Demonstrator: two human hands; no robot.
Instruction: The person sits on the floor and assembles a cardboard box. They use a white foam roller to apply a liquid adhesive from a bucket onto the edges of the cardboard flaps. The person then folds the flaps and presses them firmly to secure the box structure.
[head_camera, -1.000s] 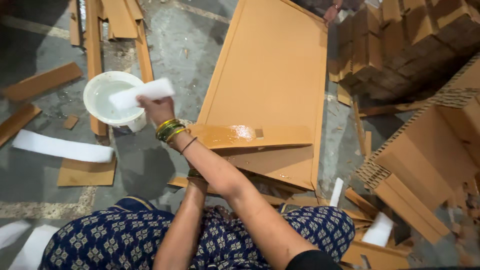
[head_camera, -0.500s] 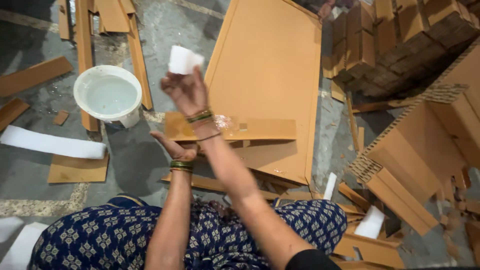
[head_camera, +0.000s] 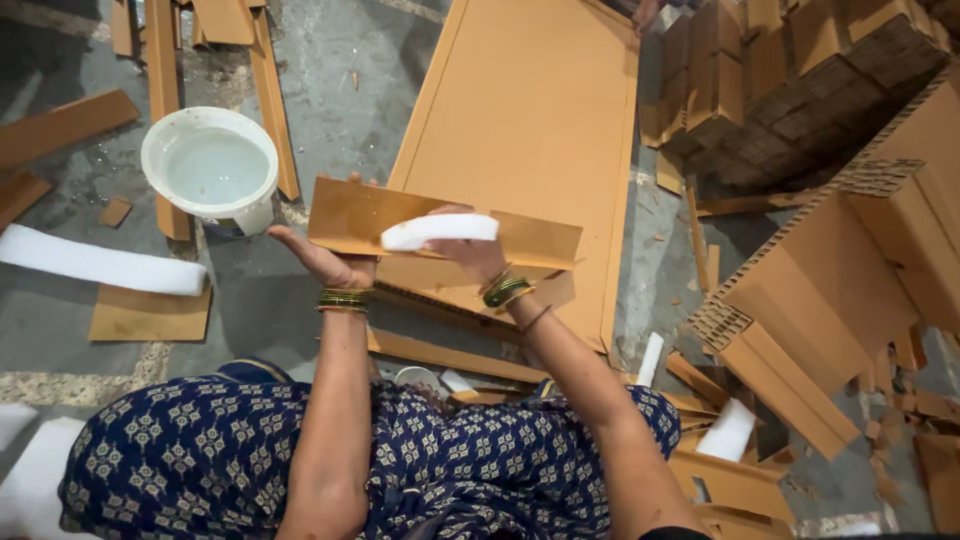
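A long white foam strip (head_camera: 100, 265) lies on the floor at far left, beside a white bucket (head_camera: 212, 170) of pale liquid. The left hand (head_camera: 325, 262) cups a brown cardboard strip (head_camera: 440, 228) from below; the right hand (head_camera: 470, 250) presses a white foam piece (head_camera: 440, 232) onto it, fingers curled. Behind lies a large cardboard sheet (head_camera: 530, 120); stacked corrugated boxes (head_camera: 830, 250) crowd the right.

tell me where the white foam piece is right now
In the head view the white foam piece is pressed by the right hand against the cardboard strip that the left hand holds, right of the white bucket.
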